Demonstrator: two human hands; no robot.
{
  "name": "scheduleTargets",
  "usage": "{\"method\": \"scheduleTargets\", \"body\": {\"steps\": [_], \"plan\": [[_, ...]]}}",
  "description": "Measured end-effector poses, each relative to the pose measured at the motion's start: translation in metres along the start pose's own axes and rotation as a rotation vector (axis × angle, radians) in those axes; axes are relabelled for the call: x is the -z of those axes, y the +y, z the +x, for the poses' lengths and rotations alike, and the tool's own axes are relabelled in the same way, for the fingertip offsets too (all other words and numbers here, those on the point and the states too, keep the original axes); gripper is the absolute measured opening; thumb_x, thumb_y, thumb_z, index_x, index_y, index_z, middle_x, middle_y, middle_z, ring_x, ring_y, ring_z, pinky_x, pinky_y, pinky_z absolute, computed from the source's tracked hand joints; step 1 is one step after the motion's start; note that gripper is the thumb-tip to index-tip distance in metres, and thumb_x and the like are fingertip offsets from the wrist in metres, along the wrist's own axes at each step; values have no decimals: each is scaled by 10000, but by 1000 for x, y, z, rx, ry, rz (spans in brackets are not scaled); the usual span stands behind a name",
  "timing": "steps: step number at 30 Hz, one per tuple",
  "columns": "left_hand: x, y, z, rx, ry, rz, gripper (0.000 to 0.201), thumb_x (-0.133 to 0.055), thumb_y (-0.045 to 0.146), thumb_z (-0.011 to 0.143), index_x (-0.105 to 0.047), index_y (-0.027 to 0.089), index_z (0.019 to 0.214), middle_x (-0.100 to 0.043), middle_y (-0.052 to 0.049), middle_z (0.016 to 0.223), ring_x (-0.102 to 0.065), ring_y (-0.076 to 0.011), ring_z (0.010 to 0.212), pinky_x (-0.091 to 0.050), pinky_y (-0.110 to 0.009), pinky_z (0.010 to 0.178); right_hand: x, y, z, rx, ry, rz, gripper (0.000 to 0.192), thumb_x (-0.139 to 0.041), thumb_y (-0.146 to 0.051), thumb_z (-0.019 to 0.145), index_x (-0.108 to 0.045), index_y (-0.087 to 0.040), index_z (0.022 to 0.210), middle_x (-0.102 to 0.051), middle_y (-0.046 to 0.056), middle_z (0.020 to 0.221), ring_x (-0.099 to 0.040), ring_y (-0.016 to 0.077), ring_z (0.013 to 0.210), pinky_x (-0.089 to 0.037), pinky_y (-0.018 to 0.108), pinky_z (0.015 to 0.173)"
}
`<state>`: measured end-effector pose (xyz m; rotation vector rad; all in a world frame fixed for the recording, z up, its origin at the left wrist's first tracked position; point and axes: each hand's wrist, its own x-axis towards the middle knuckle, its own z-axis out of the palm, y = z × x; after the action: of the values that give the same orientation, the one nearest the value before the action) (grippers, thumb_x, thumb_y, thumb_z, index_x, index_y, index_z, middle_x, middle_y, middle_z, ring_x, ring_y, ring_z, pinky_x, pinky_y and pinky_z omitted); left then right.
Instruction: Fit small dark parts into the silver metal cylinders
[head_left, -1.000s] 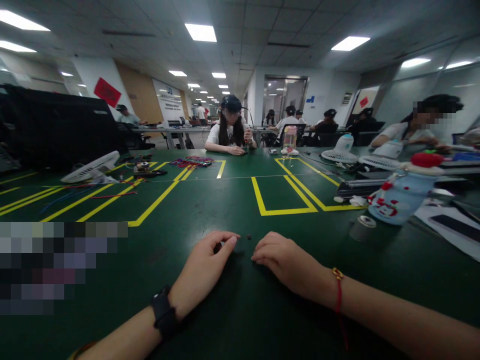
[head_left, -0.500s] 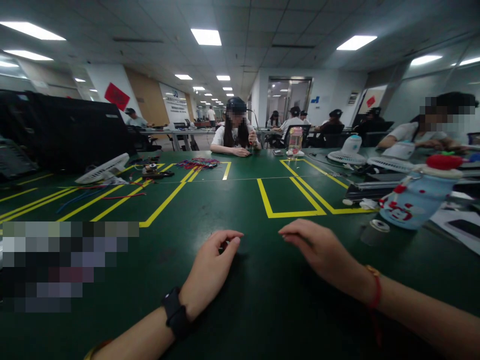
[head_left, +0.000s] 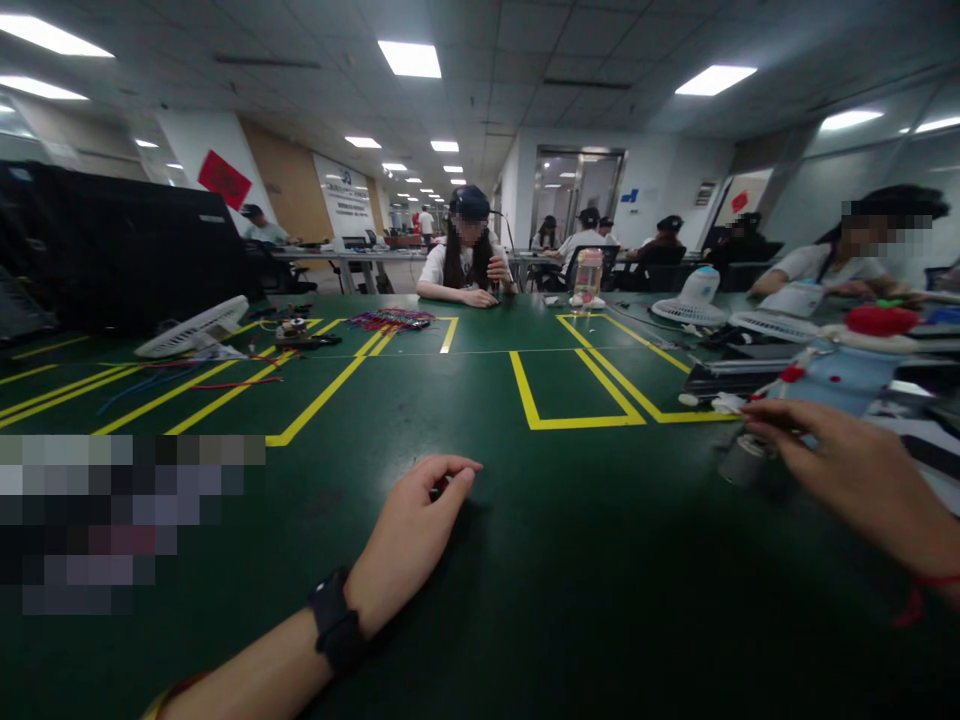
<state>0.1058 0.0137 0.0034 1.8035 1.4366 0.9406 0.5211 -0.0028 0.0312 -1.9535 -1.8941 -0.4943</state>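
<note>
My left hand (head_left: 416, 525) rests on the green table (head_left: 555, 570), loosely curved. Nothing shows between its thumb and fingers, which lie a little apart. Over at the right, my right hand (head_left: 847, 465) reaches forward with its fingers stretched over the top of a small grey cylinder (head_left: 741, 463). The cylinder stands upright on the table. Whether the fingertips touch it, I cannot tell. Just behind that hand is a light-blue snowman-shaped bottle (head_left: 844, 375) with a red top, its lower part hidden by the hand.
Yellow tape (head_left: 589, 423) marks boxes on the table. Coloured wires (head_left: 390, 319) and a white fan (head_left: 196, 330) lie to the left and far side. Dark metal parts (head_left: 739, 378) sit at the right. A person (head_left: 465, 265) sits opposite, another (head_left: 855, 255) at the right.
My right hand has moved right, from the middle of the table to the grey cylinder. My left hand stays in place; the view has shifted slightly.
</note>
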Motion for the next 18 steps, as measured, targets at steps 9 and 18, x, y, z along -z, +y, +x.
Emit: {"method": "scheduleTargets", "body": {"steps": [9,18], "plan": [[0,0,0,-4,-6,8,298,-459,388,889,-675,224,1014,-685,-48,1043,-607,-244,950,-441,-369,810,2,13,0,97,-20,-52,320,-493,-290,848,-586,-179,1134,-632,97,1089,-590,196,941,-423,305,840],[0,1,0,-9,10,-6,296,-469,393,877,-690,222,977,-695,-56,1023,-613,-250,943,-441,-376,819,4,18,-1,104,-88,-95,359,-471,-294,860,-571,-184,1186,-621,125,1110,-591,199,959,-418,322,833]]}}
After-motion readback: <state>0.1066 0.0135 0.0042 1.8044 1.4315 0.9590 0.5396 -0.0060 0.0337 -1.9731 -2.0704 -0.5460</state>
